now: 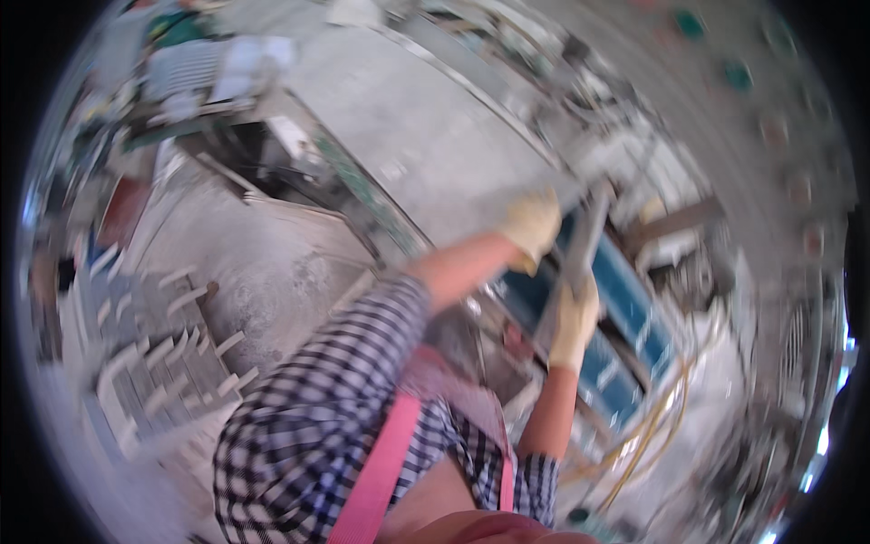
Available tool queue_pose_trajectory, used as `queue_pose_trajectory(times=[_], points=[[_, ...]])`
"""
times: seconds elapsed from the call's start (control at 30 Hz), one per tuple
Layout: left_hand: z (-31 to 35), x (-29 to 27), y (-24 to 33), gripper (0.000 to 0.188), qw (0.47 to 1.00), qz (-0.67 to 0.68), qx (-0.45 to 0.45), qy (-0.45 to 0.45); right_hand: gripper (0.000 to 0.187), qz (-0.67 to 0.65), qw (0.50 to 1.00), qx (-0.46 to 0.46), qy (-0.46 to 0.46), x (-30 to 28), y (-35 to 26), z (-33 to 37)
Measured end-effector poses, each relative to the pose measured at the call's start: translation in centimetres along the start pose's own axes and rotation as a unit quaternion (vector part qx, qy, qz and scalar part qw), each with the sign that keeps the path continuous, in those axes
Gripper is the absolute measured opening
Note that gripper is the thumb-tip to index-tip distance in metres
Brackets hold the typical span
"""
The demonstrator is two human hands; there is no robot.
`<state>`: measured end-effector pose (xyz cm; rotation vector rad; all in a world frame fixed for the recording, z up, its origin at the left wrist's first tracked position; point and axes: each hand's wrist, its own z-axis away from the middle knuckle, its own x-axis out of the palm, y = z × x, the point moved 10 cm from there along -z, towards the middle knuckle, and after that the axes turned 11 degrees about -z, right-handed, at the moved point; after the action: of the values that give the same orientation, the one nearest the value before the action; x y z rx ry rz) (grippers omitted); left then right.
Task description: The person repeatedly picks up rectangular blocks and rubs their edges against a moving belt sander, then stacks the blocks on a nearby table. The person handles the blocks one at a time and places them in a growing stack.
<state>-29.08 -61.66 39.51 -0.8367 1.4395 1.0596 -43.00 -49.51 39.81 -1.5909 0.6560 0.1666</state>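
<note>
Pale yellow gloves cover both hands. My right hand (pixel 576 315) is closed round a long, narrow grey-white piece (pixel 587 234), which stands tilted with its upper end leaning away from me. What kind of piece it is, the blur hides. My left hand (pixel 533 228) is just left of that piece, above the near right end of a broad pale grey tabletop (pixel 426 136). Motion smears its fingers, so I cannot tell whether they grip anything. Blue panel-like surfaces (pixel 625 286) lie beneath and beside my right hand.
At the lower left, several pale slatted pieces (pixel 163 385) are stacked. Light sheets (pixel 217 68) lie at the far left. A brown board (pixel 675 227) juts out beyond the blue surfaces. Yellow hoses or cords (pixel 657 422) run along the floor at the right.
</note>
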Motion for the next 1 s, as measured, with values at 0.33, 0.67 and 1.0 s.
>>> queue_pose_trajectory(times=[0.33,0.67,1.0], points=[[-0.2,-0.4,-8.5,0.045,0.972,0.204,-0.102,-0.059,0.041,0.004,0.999,0.005,-0.052,3.5,-0.2,-4.0],[0.5,3.4,-3.1,0.038,0.753,0.650,-0.096,-0.045,0.033,-0.069,0.994,-0.057,-0.065,5.7,-2.5,-4.4],[-1.8,5.0,-11.6,0.106,0.985,-0.114,-0.126,-0.017,0.047,0.110,0.985,0.093,-0.097,9.4,-0.4,-3.2]])
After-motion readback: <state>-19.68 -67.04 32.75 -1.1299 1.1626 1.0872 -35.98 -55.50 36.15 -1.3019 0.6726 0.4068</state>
